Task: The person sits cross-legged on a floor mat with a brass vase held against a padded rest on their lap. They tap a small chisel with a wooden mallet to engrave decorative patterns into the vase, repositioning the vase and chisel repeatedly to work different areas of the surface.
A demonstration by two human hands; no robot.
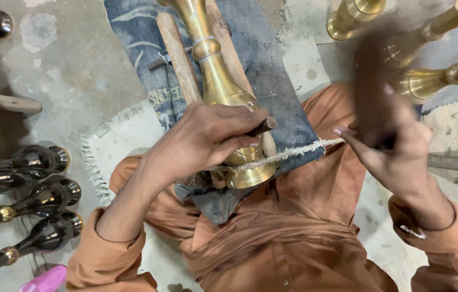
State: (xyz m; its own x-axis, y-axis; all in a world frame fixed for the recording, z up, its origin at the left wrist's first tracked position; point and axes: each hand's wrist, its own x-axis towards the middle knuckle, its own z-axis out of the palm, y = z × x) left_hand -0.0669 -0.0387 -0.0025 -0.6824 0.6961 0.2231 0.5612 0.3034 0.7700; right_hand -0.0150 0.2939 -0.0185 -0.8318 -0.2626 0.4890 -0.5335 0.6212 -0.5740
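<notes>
Brass gleams across your lap: the vase (219, 81) lies along two wooden rails (177, 57) on a blue cloth (272, 70), base toward you. Your left hand (207, 135) presses down on its wide part, fingers curled around a dark tool (263, 127). A frayed cord (288, 154) loops the groove near the base and runs to your right hand (391, 146), pinched tight on it, though blur smears those fingers. More brass vases (429, 48) crowd the upper right, half lost behind the blurred hand. Dark vases (39, 194) line up at your left, cut off by the edge. A pink object (45, 281) peeks in below them.
</notes>
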